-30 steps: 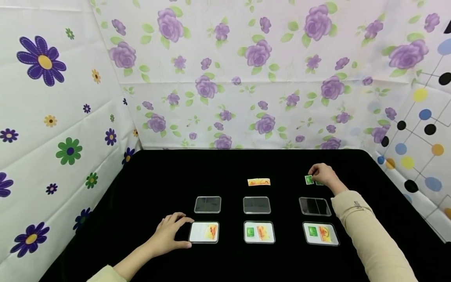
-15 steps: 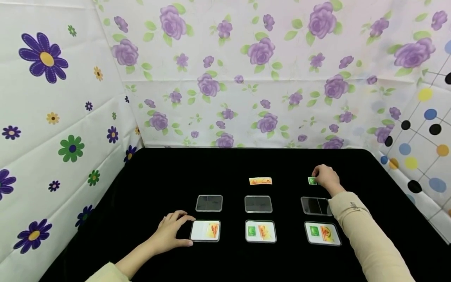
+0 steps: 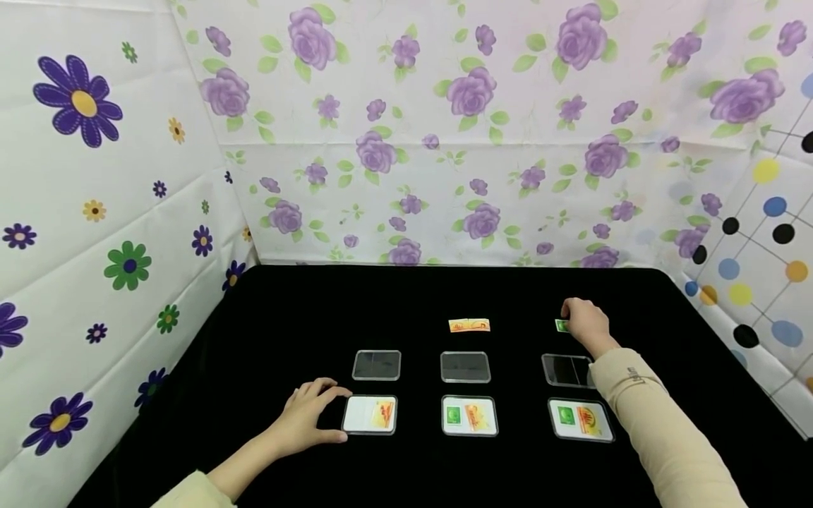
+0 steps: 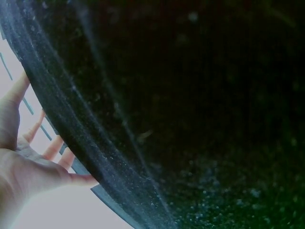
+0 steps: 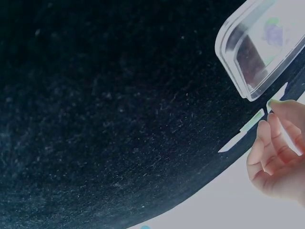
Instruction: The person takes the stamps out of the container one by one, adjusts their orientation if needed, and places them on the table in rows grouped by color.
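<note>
My left hand [image 3: 308, 418] lies with fingers spread at the left side of a clear plastic case [image 3: 348, 416]; thumb and forefinger touch its corners. Inside that case is a white card with an orange stamp-like picture [image 3: 384, 415]. At the back right, my right hand [image 3: 587, 326] has its thumb and forefinger together at a small green stamp [image 5: 271, 101], apparently pinching its edge. Another green stamp [image 3: 562, 325] lies just left of the fingers. In the left wrist view the left hand [image 4: 33, 167] shows, but its case does not.
The middle case [image 3: 470, 416] and right case [image 3: 581, 420] each contain green and orange pieces. Behind the cases lie clear lids: left [image 3: 377, 365], middle [image 3: 466, 367] and right [image 3: 565, 370]. An orange strip [image 3: 469, 325] lies farther back on the black cloth [image 3: 305, 317].
My right hand has shifted slightly down over the green stamps and now covers more of them. My left hand stays at the left case. The head view has shifted slightly.
</note>
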{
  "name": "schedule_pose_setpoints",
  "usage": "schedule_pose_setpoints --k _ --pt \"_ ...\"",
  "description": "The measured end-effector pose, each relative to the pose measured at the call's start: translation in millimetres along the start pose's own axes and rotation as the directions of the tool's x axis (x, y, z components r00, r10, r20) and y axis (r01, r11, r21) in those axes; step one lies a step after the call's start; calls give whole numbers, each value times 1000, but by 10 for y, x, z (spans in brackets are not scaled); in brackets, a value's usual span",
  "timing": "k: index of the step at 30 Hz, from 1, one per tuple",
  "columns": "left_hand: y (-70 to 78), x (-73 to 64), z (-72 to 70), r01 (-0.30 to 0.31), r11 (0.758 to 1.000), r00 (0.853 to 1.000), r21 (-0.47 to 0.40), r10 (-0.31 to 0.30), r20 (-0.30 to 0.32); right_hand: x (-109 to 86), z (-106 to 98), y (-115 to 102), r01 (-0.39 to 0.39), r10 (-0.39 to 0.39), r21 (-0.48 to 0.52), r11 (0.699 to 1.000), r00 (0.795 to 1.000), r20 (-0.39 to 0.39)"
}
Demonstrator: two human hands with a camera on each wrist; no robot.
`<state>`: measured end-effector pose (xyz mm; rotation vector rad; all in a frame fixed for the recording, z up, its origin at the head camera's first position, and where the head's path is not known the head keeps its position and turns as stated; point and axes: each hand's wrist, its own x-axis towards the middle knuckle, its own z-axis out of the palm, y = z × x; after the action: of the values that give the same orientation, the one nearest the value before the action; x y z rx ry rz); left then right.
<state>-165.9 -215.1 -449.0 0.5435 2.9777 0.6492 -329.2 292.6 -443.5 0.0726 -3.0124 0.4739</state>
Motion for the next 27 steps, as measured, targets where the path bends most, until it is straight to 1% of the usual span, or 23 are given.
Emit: schedule_pose_setpoints --k 5,10,16,27 --pt "0 9 12 4 1000 1000 -3 -4 2 -16 -32 -21 9 -9 -12 1000 1000 4" --pt "1 6 3 6 1000 1000 -6 -6 11 -25 -46 -17 -2 2 -4 1000 1000 -2" --pt "2 -3 -9 2 1000 1000 -1 -2 14 -27 -46 -7 -8 8 3 1000 1000 -10" --pt "-4 7 -2 8 1000 1000 2 -8 18 -56 -44 1 5 -5 3 1000 1000 -17"
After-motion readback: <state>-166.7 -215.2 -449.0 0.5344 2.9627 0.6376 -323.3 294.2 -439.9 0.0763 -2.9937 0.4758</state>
